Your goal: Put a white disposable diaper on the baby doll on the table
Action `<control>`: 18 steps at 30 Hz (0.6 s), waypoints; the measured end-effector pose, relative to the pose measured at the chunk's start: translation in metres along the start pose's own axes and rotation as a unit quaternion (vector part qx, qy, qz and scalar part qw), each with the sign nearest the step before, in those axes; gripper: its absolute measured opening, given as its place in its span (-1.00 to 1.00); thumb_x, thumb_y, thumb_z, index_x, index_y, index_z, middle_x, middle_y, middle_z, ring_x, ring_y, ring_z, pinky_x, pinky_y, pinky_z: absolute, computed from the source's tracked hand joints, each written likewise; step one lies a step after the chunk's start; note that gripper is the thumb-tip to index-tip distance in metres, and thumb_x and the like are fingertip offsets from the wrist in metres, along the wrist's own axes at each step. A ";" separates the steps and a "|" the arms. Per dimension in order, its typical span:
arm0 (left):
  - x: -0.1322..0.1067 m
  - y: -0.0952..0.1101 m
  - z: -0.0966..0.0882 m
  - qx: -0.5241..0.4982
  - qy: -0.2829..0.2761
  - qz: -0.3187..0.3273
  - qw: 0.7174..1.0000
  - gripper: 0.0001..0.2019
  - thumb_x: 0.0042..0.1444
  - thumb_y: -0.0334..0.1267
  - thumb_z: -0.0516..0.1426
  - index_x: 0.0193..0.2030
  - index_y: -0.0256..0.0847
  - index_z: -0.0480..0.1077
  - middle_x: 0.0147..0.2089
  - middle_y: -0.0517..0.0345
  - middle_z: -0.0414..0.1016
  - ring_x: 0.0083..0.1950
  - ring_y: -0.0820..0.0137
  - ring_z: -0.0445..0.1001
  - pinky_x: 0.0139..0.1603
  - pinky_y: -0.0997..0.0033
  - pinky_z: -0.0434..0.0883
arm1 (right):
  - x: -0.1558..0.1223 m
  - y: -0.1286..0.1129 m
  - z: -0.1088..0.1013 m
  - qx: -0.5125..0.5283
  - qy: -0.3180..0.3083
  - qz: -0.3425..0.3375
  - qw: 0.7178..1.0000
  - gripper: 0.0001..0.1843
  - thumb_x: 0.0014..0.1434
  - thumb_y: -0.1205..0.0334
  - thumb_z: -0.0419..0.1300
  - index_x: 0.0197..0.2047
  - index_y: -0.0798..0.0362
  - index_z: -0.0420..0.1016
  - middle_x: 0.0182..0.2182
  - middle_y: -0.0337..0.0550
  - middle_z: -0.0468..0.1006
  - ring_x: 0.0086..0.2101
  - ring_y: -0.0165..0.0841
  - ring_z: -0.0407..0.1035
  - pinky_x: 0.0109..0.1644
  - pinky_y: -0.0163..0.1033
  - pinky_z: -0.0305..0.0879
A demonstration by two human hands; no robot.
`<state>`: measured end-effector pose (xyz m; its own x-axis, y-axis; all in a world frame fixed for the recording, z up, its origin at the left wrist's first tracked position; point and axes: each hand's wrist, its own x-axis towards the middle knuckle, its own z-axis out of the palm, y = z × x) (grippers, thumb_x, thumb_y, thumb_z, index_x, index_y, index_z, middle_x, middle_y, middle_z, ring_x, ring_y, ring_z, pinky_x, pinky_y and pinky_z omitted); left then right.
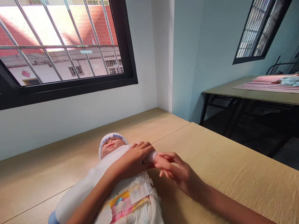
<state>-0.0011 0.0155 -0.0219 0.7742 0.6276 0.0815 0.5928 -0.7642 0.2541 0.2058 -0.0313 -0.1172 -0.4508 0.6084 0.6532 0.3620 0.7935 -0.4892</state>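
Note:
A baby doll (113,146) lies on its back on the wooden table, wearing a white cap with blue lettering (114,136), a white top (93,174) and a diaper with a coloured printed panel (123,203). My left hand (137,155) reaches across the doll's chest, its fingers closed around the white sleeve (149,157) of the arm nearer my right side. At the end of that sleeve, my right hand (178,171) has its thumb and fingers closed around the doll's small hand (163,163). My left forearm hides part of the doll's body.
The light wooden table (217,168) meets the white wall (144,90) at the back. A barred window (63,46) with a black frame is above it. Further right stands a green-topped table (221,85) with pink cloth (263,84) on it.

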 end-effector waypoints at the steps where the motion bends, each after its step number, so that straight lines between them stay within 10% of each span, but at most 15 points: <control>1: 0.000 0.000 0.000 0.005 -0.002 0.000 1.000 -0.84 0.15 -0.18 0.16 -0.17 -0.16 0.33 -0.08 0.16 0.40 -0.08 0.31 0.35 -0.10 0.36 0.31 | 0.000 0.000 0.001 -0.003 0.006 -0.003 1.000 -0.47 0.24 0.54 -0.08 0.18 -0.12 0.26 0.07 -0.05 0.21 -0.32 -0.48 0.38 -0.12 -0.28 0.42; 8: 0.000 -0.001 0.001 -0.005 -0.002 -0.005 1.000 -0.84 0.14 -0.25 0.17 -0.15 -0.15 0.30 -0.08 0.21 0.42 -0.07 0.32 0.35 -0.11 0.37 0.30 | 0.003 -0.006 -0.002 -0.057 0.064 -0.001 0.996 -0.58 0.17 0.41 0.14 0.08 -0.08 0.27 -0.05 -0.09 0.35 -0.12 -0.28 0.35 -0.08 -0.16 0.37; 12: -0.001 0.001 -0.001 -0.003 -0.009 -0.001 1.000 -0.86 0.14 -0.26 0.15 -0.16 -0.15 0.32 -0.11 0.22 0.44 -0.07 0.32 0.36 -0.09 0.37 0.30 | 0.011 -0.012 -0.007 0.023 0.104 0.156 0.982 -0.85 0.23 0.20 0.14 -0.12 -0.02 0.34 -0.25 -0.16 0.44 -0.26 -0.32 0.36 -0.18 -0.20 0.32; 18: 0.002 -0.002 0.001 -0.001 -0.017 -0.001 1.000 -0.86 0.11 -0.25 0.16 -0.19 -0.15 0.33 -0.12 0.17 0.47 -0.09 0.25 0.40 -0.13 0.34 0.31 | 0.021 -0.008 -0.007 0.359 0.103 0.421 0.827 -0.69 0.19 -0.02 0.13 -0.24 0.08 0.30 -0.49 -0.25 0.42 -0.50 -0.40 0.36 -0.32 -0.27 0.33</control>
<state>-0.0012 0.0183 -0.0228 0.7797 0.6243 0.0489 0.5943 -0.7623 0.2561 0.1993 -0.0253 -0.0955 -0.1114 0.9928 -0.0451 -0.1341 -0.0600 -0.9892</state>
